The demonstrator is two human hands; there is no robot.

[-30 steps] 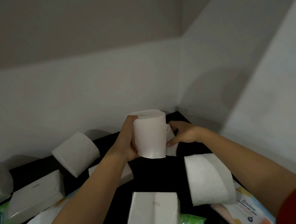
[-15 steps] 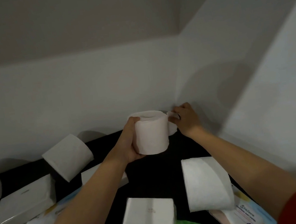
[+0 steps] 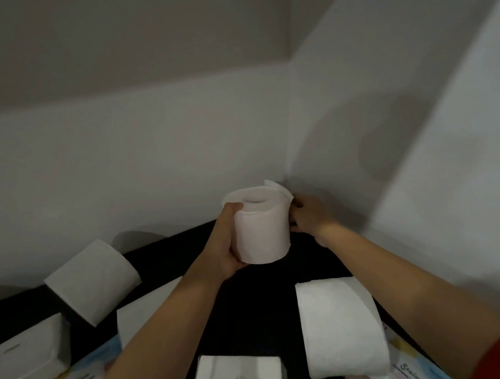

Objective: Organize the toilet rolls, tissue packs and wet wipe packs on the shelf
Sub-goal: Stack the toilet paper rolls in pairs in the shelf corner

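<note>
While left hand (image 3: 224,246) grips toilet roll (image 3: 261,226) upright — right hand (image 3: 308,216) pinches its loose end.

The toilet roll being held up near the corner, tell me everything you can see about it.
The held roll is a white, soft-looking paper cylinder, upright, with its hollow core opening facing up. A loose sheet end sticks up at its top right edge. The left hand grips its left side and bottom, thumb at the rim. The right hand touches its right side. It sits above the dark shelf, close to the back right corner of the white walls; whether its base touches the shelf cannot be told.
</note>
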